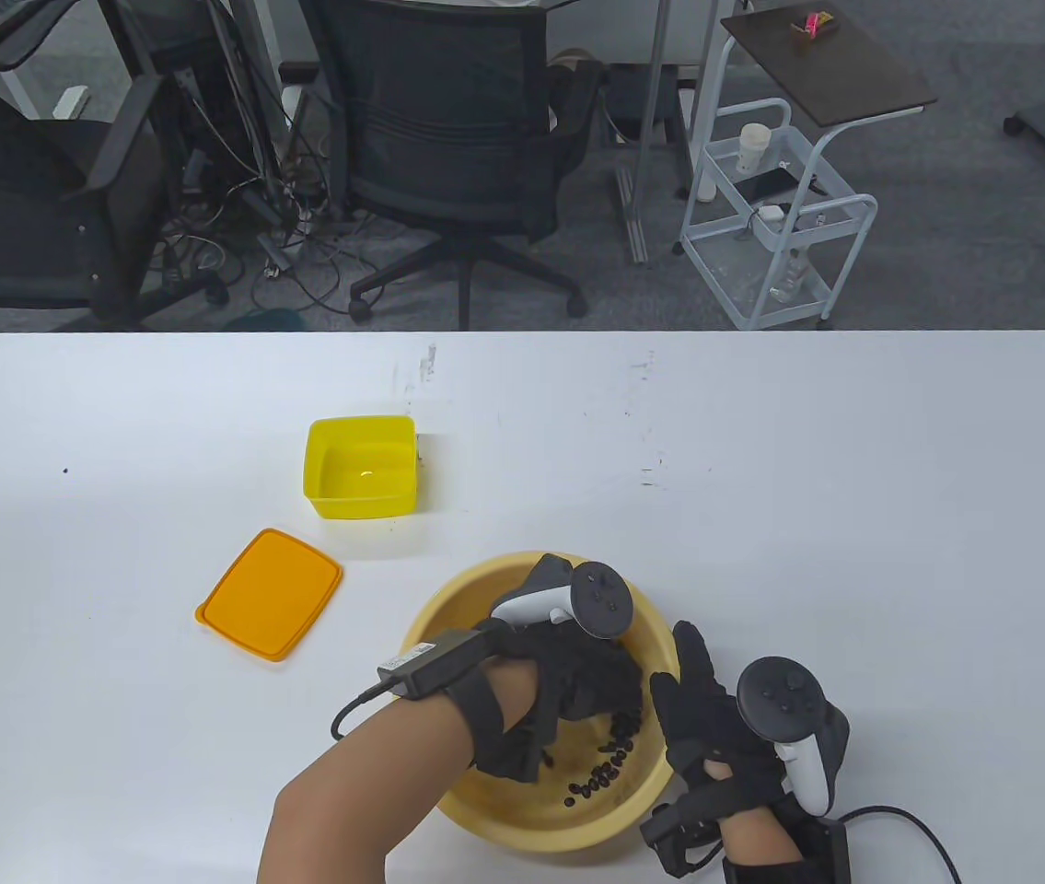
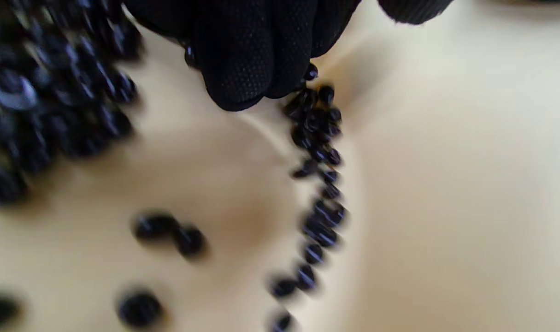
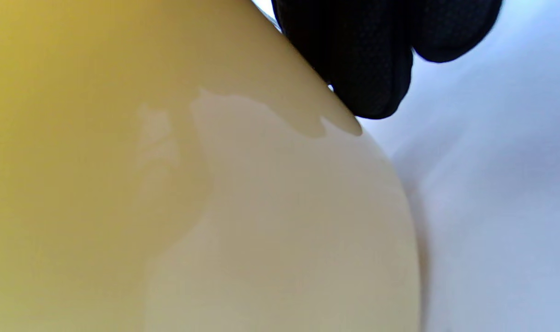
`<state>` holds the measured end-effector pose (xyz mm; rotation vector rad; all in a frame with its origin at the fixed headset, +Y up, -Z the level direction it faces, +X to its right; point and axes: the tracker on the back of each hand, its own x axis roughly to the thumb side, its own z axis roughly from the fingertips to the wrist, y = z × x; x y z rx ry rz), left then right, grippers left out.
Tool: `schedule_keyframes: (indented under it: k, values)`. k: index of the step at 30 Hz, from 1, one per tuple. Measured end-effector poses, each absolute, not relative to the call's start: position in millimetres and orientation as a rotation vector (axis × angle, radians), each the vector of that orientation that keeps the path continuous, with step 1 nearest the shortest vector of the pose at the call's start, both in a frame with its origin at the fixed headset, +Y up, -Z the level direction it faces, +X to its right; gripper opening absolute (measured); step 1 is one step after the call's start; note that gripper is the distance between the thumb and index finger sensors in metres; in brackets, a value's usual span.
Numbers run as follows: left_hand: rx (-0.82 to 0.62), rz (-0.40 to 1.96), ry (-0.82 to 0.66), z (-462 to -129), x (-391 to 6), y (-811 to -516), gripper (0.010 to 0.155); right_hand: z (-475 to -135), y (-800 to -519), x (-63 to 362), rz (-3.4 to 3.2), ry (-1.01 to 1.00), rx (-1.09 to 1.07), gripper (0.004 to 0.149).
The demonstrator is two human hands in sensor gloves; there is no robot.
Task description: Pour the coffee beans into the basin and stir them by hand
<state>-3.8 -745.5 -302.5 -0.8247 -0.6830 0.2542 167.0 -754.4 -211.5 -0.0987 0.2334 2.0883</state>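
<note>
Many coffee beans [image 1: 609, 769] lie in the basin [image 1: 522, 815]; yellow box [image 1: 362, 465] empty.

Readable text: none in any view.
Power adapter [image 1: 435, 652] on the left wrist: carries a pale label, its print too small to read.

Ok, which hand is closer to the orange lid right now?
Left. The left hand is inside the basin, on the side facing the orange lid; the right hand rests on the basin's far rim, away from it.
</note>
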Motion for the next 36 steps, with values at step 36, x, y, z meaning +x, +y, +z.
schedule_keyframes:
  k: [36]
  values:
    - [-1.277, 0.427, -0.579, -281, 4, -767, 0.064, -212, -755, 168, 2.077, 0.243, -0.100, 0.065]
